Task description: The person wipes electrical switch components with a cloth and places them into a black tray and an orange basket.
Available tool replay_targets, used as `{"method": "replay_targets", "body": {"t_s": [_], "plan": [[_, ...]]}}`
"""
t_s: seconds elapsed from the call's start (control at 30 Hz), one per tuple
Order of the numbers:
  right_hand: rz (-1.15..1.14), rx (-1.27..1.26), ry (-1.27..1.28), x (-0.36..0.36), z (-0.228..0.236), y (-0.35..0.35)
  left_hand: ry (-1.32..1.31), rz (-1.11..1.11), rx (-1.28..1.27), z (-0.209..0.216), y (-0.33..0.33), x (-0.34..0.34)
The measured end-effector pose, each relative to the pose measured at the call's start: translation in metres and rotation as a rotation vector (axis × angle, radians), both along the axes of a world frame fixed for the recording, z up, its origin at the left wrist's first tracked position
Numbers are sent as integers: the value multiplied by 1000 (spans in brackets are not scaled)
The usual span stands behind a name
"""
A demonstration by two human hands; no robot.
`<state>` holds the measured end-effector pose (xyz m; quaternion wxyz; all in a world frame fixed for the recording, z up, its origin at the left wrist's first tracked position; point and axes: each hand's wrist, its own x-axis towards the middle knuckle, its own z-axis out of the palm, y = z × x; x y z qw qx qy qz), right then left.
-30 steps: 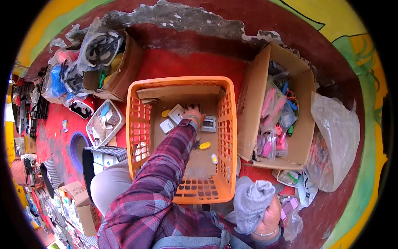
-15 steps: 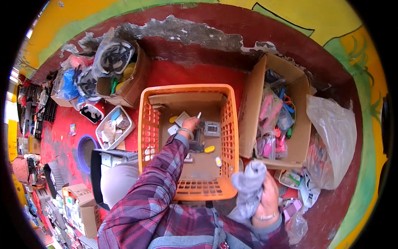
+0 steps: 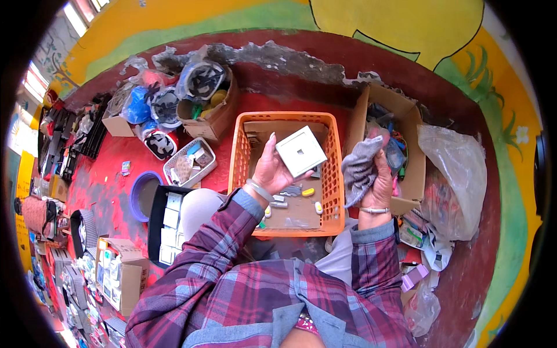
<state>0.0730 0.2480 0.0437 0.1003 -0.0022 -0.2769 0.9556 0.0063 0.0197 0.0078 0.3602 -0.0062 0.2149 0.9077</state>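
My left hand [image 3: 270, 168] holds a white square wall plate [image 3: 301, 151] with a small square hole at its middle. The plate is above an orange plastic basket [image 3: 336, 174], resting against the palm and fingers. In my right hand [image 3: 380, 185] hangs a crumpled grey cloth [image 3: 362, 169], to the right of the plate and apart from it. Cardboard lines the basket, where a yellow oval piece [image 3: 308, 192], a white-and-yellow piece [image 3: 318, 207] and small grey parts [image 3: 279, 202] lie. The plate and my left hand hide some of the contents.
An open cardboard box [image 3: 413, 180] of bagged colourful items stands to the right, beside a clear plastic bag [image 3: 458, 174]. On the left are a black bin [image 3: 156, 223] of white boxes, a purple basin [image 3: 139, 200], a white basket [image 3: 203, 174] and another carton [image 3: 217, 124].
My left hand has risen out of the basket and now holds the white wall plate. My right hand has moved up with the grey cloth, closer to the left hand.
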Motion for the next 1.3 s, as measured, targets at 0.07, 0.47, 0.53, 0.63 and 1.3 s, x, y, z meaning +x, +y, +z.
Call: {"method": "replay_targets", "body": {"t_s": [0.07,0.47,0.53,0.63,1.3], "plan": [[-28,41,78,-6,20,-22,38,9,-18,13,-13,5],[-411,2061,577,-63,24,-137,118,182,116,45,-28,-21],[-385,2061,518,-71,15,-139,134,220,125,30,-20,-25],[-535,1922,354,-82,-12,-134,88,238,-96,15,-11,-23],[-432,1186,1,-95,-6,-67,6,138,-27,17,-5,-47]]}}
